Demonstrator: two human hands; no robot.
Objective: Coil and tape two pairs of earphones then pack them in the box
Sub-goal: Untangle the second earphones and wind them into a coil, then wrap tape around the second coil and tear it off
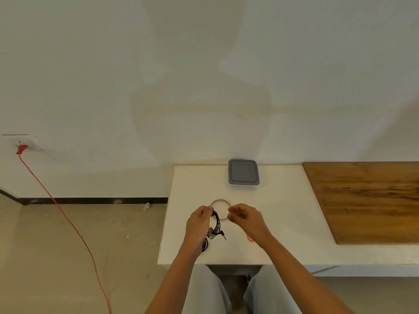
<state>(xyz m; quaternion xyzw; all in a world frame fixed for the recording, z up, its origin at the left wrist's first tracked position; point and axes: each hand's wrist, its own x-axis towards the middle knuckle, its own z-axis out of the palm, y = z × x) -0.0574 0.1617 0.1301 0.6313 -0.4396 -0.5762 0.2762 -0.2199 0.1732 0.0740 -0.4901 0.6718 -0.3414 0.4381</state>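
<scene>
The tabletop is smooth matt white, the board on its right side grained brown wood with a slight sheen, the box at its far edge matt grey plastic.

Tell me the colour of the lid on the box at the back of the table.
Grey; the lid shows best in the head view.

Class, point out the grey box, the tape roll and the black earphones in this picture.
grey box (243, 175): head view, centre of its lid.
tape roll (220, 200): head view, far rim of the ring.
black earphones (217, 220): head view, on the coiled cord.
</scene>
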